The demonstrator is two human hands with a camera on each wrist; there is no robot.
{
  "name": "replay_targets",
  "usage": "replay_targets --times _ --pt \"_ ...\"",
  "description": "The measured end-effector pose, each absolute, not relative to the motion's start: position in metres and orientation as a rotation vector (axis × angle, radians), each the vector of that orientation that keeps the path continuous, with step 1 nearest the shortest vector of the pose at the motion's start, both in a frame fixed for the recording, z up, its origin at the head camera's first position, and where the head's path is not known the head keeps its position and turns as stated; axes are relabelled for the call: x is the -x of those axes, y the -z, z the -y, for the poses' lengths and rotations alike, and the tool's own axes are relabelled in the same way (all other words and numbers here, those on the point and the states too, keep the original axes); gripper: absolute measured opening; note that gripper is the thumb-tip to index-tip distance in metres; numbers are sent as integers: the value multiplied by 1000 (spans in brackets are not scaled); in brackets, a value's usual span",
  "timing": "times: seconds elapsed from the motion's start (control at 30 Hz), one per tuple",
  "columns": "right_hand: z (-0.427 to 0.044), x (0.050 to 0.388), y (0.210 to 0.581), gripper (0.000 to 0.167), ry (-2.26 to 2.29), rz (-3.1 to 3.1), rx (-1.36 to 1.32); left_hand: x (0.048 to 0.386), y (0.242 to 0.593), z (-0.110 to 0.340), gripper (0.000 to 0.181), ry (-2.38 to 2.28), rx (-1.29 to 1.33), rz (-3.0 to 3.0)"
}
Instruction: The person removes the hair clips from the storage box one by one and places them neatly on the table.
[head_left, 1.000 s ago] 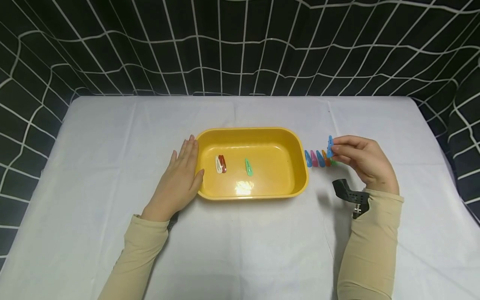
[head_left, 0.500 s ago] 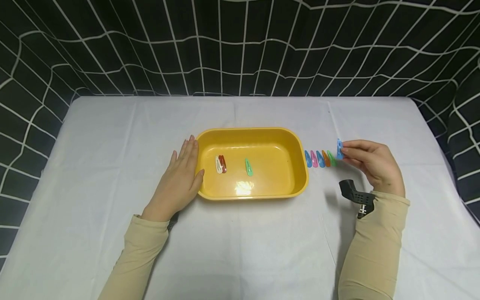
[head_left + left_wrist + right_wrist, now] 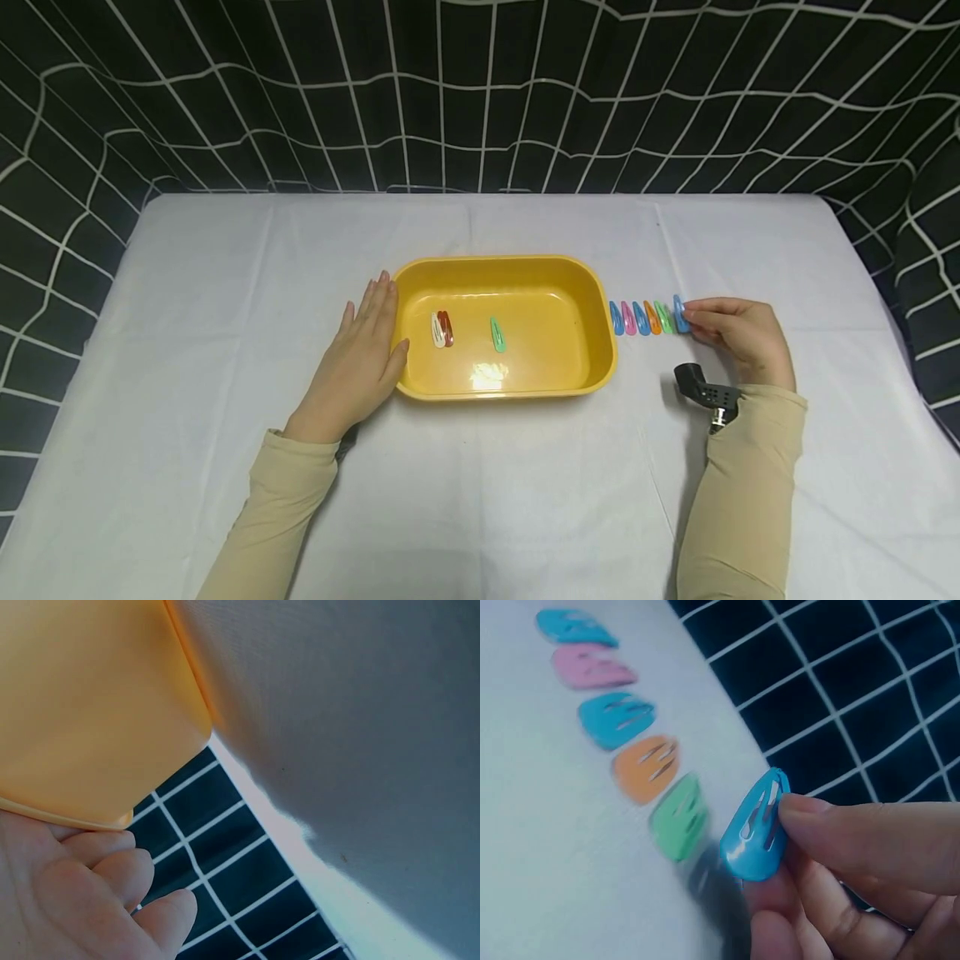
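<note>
Between thumb and fingers my right hand [image 3: 742, 337] pinches a blue snap hair clip [image 3: 754, 832], at the right end of a row of hair clips on the white cloth. From left to right that row has a blue clip [image 3: 617, 317], a pink clip [image 3: 628, 317], another blue clip [image 3: 641, 317], an orange clip [image 3: 646, 771] and a green clip [image 3: 680, 817]. My left hand [image 3: 348, 367] rests with extended fingers against the left end of a yellow tray [image 3: 502, 394]. Inside the tray lie a white clip [image 3: 437, 330], a red clip [image 3: 447, 328] and a light green clip [image 3: 498, 334].
White cloth [image 3: 480, 483] covers the table. Behind it and at the sides hangs a dark curtain with a white grid [image 3: 465, 100]. A black wrist camera mount [image 3: 705, 387] sticks out from the right sleeve.
My right hand has carried the blue hair clip rightward past the green clip, then lowered it toward the row's right end. The left hand and tray have stayed put.
</note>
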State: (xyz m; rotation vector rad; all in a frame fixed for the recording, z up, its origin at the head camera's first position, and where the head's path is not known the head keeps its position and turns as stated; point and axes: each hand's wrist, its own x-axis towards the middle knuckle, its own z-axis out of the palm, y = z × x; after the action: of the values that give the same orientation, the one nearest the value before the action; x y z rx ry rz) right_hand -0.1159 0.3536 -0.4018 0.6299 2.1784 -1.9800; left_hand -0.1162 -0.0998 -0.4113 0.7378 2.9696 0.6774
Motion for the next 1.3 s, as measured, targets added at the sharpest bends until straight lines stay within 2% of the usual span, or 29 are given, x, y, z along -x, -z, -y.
replay_targets --times 0.2,0.33,0.53,0.7,0.87,1.0,1.3 --pt "-353 117 408 34 1885 -2271 -668 116 412 100 64 -671 -743 -2969" --pt "-350 118 409 26 1665 -2466 -695 116 411 100 64 -675 -747 -2969" --pt "-347 119 409 25 1440 -2613 -741 116 411 100 64 -673 -748 -2970" --pt "-346 119 410 6 1385 -2649 -738 116 412 100 64 -673 -754 -2971" --pt "-345 119 412 27 1357 -2694 -716 116 412 101 64 -676 -758 -2974" --pt "-344 119 411 23 1334 -2722 -719 116 412 101 64 -677 -761 -2977" --pt "-344 118 411 31 1342 -2700 -727 116 411 101 64 -673 -760 -2975"
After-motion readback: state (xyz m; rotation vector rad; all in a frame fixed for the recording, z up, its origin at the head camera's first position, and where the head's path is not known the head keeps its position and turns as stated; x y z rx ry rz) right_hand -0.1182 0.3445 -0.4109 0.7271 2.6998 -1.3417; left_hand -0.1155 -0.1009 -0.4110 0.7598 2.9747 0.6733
